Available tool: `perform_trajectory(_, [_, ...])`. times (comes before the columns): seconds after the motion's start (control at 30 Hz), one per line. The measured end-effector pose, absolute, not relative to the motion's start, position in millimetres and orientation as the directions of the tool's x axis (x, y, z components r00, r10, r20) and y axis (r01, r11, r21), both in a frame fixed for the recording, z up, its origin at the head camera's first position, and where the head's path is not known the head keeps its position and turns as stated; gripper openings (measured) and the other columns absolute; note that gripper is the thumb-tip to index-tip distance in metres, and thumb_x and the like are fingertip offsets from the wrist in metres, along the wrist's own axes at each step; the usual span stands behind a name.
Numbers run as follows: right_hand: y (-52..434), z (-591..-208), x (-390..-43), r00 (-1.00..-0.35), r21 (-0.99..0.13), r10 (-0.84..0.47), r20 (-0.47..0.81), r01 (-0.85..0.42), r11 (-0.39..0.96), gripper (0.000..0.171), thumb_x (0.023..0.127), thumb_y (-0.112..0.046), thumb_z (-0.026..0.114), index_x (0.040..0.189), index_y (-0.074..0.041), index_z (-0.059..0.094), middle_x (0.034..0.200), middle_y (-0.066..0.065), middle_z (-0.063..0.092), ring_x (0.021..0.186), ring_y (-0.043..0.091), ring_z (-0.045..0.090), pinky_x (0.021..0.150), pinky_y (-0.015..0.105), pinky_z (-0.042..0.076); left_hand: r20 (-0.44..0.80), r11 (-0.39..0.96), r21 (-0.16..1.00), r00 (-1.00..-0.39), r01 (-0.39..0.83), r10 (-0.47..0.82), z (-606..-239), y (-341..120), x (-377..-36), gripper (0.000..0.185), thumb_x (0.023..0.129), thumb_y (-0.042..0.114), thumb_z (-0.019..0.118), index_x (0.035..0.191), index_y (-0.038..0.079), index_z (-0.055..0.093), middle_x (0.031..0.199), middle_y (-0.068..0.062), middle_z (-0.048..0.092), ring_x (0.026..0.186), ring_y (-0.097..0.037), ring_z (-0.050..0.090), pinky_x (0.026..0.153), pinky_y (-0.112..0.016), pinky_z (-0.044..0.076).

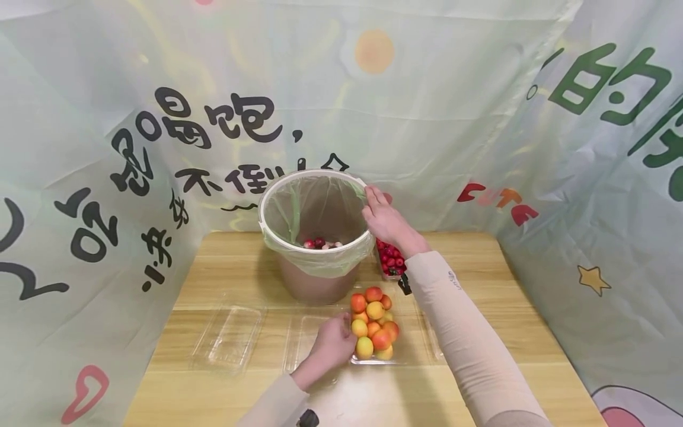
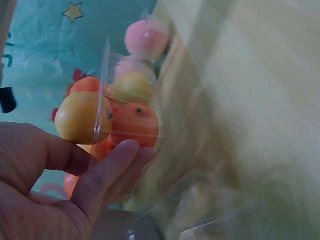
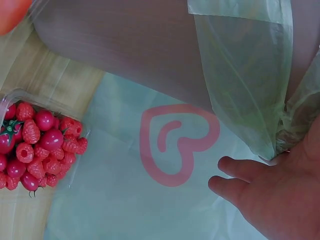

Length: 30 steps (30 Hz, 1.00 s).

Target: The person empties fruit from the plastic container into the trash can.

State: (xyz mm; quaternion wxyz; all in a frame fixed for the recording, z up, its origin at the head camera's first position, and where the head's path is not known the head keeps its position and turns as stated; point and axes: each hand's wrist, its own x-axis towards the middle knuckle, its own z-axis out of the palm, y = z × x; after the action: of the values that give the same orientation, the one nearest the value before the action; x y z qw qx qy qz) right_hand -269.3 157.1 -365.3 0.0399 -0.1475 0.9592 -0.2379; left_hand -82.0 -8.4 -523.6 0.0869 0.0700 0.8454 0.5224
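Your left hand rests at the left edge of the clear tray of apricots, near the middle of the bench. In the left wrist view its fingers lie fairly straight against the tray's clear wall, touching it rather than closed around it, with the fruit just beyond the fingertips. About ten apricots show, piled orange and yellow.

Your right hand is at the far right rim of the bin, touching the green liner there. Whether that grip pinches the liner or only rests on it, you cannot tell; the right wrist view shows the fingers loosely bent beside the bag.

A few red fruits lie in the bin. A second tray of red berries sits just right of the bin, under your right forearm. Two empty clear trays lie left of the apricots.

On the right of the backdrop, red letters read "CUTE"; the black and green writing is Chinese.
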Motion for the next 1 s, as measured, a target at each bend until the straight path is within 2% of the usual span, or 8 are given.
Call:
perform_trajectory(0.2, [157, -366, -270, -0.953, -0.472, -0.303, -0.002, -0.266, 0.840, 0.069, 0.109, -0.034, 0.025, 0.169, -0.005, 0.006, 0.179, 0.014, 0.003, 0.166, 0.029, 0.004, 0.135, 0.047, 0.014, -0.108, 0.446, 0.895, -0.964, 0.011, 0.241, -502, -22, -77, 0.051, 0.086, -0.005, 0.061, 0.136, -0.011, 0.057, 0.054, 0.009, 0.041, 0.044, -0.006, 0.039, 0.041, -0.017, 0.032])
perform_trajectory(0.4, [157, -367, -269, -0.952, -0.458, -0.305, -0.004, -0.270, 0.847, 0.070, 0.109, -0.036, 0.023, 0.169, -0.005, 0.005, 0.179, 0.015, 0.002, 0.166, 0.031, 0.004, 0.135, 0.047, 0.014, -0.121, 0.448, 0.894, -0.955, 0.013, 0.270, -484, -32, -69, 0.056, 0.087, -0.005, 0.061, 0.142, -0.012, 0.053, 0.054, 0.007, 0.044, 0.043, -0.007, 0.041, 0.038, -0.016, 0.032])
perform_trajectory(0.77, [157, -367, -270, -0.950, -0.449, -0.313, 0.004, -0.282, 0.848, 0.070, 0.109, -0.036, 0.022, 0.169, -0.004, 0.004, 0.179, 0.016, 0.001, 0.166, 0.032, 0.003, 0.135, 0.048, 0.014, -0.114, 0.479, 0.876, -0.944, 0.052, 0.310, -458, -52, -61, 0.056, 0.088, -0.003, 0.062, 0.142, -0.014, 0.053, 0.052, 0.008, 0.043, 0.042, -0.006, 0.040, 0.038, -0.014, 0.031])
perform_trajectory(0.87, [157, -367, -269, -0.950, -0.453, -0.312, 0.005, -0.280, 0.846, 0.070, 0.109, -0.036, 0.022, 0.169, -0.004, 0.004, 0.179, 0.016, 0.001, 0.166, 0.032, 0.003, 0.135, 0.049, 0.014, -0.124, 0.481, 0.876, -0.942, 0.044, 0.313, -452, -58, -59, 0.055, 0.088, -0.002, 0.062, 0.141, -0.013, 0.053, 0.055, 0.006, 0.049, 0.043, -0.007, 0.044, 0.039, -0.014, 0.032])
perform_trajectory(1.0, [157, -366, -269, -0.952, -0.457, -0.306, 0.004, -0.274, 0.846, 0.071, 0.108, -0.036, 0.022, 0.169, -0.004, 0.005, 0.179, 0.015, 0.001, 0.166, 0.030, 0.003, 0.135, 0.047, 0.014, -0.146, 0.457, 0.889, -0.935, 0.019, 0.323, -445, -67, -57, 0.054, 0.089, -0.002, 0.062, 0.142, -0.011, 0.052, 0.063, 0.001, 0.062, 0.048, -0.011, 0.055, 0.041, -0.016, 0.037])
